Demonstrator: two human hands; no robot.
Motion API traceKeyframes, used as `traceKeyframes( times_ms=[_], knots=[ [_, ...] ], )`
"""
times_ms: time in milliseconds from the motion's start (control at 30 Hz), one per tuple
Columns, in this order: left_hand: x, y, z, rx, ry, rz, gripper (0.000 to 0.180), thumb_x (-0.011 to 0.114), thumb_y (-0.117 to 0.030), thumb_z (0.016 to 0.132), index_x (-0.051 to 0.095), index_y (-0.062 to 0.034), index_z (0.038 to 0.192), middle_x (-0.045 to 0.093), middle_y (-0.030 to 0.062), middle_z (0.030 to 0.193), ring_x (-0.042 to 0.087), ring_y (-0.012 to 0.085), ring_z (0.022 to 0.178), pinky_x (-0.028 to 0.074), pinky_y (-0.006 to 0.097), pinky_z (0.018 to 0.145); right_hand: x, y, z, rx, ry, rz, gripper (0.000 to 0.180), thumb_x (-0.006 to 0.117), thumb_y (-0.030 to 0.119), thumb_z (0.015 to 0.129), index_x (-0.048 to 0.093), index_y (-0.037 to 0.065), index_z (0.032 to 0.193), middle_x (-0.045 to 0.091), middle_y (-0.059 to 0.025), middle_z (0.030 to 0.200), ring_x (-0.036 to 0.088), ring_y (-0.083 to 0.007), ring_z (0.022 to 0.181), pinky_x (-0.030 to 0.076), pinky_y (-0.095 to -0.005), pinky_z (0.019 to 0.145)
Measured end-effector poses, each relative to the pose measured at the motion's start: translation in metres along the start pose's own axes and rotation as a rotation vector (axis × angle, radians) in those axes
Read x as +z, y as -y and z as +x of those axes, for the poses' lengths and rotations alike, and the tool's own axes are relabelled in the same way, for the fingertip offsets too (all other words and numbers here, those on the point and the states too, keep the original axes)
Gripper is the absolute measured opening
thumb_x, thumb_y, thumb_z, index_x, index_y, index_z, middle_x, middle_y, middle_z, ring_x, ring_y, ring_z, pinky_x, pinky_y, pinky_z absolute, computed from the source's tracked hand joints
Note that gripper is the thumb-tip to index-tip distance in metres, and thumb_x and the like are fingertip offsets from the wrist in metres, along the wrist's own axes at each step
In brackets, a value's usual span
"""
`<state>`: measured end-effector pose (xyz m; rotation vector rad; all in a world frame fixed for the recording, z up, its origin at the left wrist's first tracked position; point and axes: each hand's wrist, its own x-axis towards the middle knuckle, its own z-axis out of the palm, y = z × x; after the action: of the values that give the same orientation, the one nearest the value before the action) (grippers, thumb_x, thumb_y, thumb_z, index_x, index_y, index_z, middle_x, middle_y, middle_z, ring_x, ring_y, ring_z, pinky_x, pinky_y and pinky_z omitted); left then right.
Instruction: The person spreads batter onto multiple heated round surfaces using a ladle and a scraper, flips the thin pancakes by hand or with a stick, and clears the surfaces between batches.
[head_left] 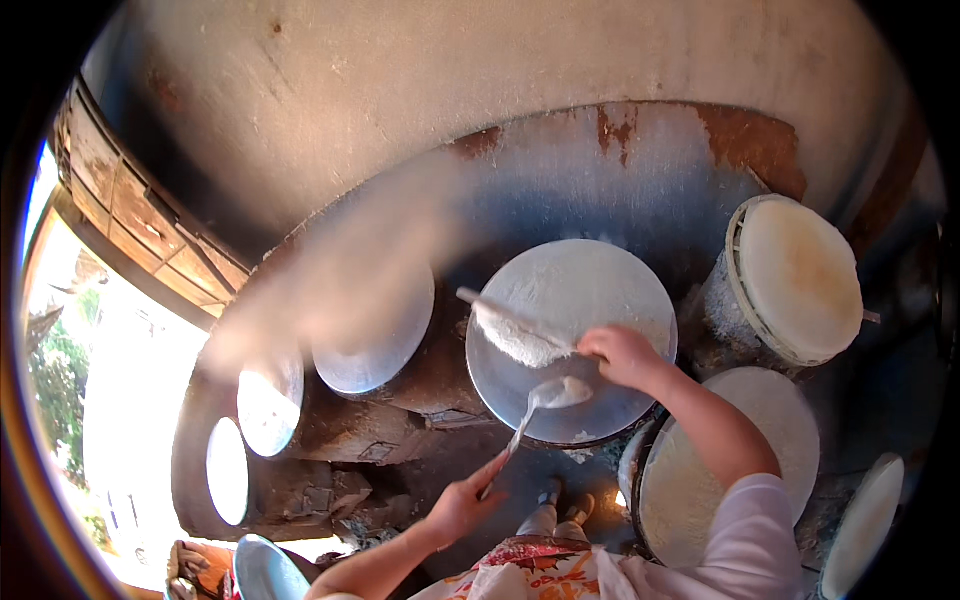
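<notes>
Stained wall, white-coated ladle, slim pale stick

Your pale stick, edged with white grains, slants over the round metal pan. Your ladle tilts nearer you.

Left hand and right hand bare; pale, faintly lilac short sleeve on the right arm. Front garment whitish, bold red-orange print, dark red patch near its far edge. Below, light-grey trouser legs, tan-and-dark footwear.
</notes>
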<state>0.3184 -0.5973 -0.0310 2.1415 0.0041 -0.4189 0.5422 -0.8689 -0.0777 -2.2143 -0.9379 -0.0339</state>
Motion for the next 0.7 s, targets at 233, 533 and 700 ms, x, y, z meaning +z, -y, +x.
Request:
traceKeyframes(
  times_ms=[233, 533, 700],
  knots=[
    [-0.013, -0.022, -0.025, -0.334, 0.124, -0.065, 0.064, 0.062, -0.013, 0.084, 0.033, -0.0218, 0.14, 0.046, 0.0017, 0.072, 0.037, 0.0077, 0.062, 0.038, 0.021, 0.059, -0.026, -0.005, -0.01, 0.179, 0.02, 0.195, 0.027, 0.06, -0.001, 0.065, 0.066, 0.005, 0.091, 0.065, -0.0103, 0.094, 0.062, -0.0271, 0.087, 0.049, -0.0334, 0.074],
    [-0.041, 0.004, -0.035, -0.385, -0.164, -0.41, 0.059, 0.052, -0.007, 0.088, 0.029, -0.0213, 0.14, 0.042, -0.0019, 0.052, 0.038, 0.0065, 0.039, 0.034, 0.023, 0.036, -0.065, 0.02, -0.066, 0.417, 0.242, 0.234, 0.035, 0.056, -0.005, 0.061, 0.067, 0.003, 0.093, 0.066, -0.0105, 0.09, 0.063, -0.0165, 0.081, 0.049, -0.0291, 0.069],
    [-0.048, -0.034, -0.029, -0.238, -0.155, -0.866, 0.058, 0.044, -0.006, 0.091, 0.021, -0.0189, 0.143, 0.036, -0.0019, 0.051, 0.036, 0.0078, 0.037, 0.032, 0.023, 0.034, -0.028, 0.03, -0.094, 0.12, 0.084, 0.308, 0.035, 0.058, -0.006, 0.061, 0.066, 0.003, 0.094, 0.065, -0.0131, 0.093, 0.062, -0.023, 0.089, 0.049, -0.0308, 0.078]
  ],
)
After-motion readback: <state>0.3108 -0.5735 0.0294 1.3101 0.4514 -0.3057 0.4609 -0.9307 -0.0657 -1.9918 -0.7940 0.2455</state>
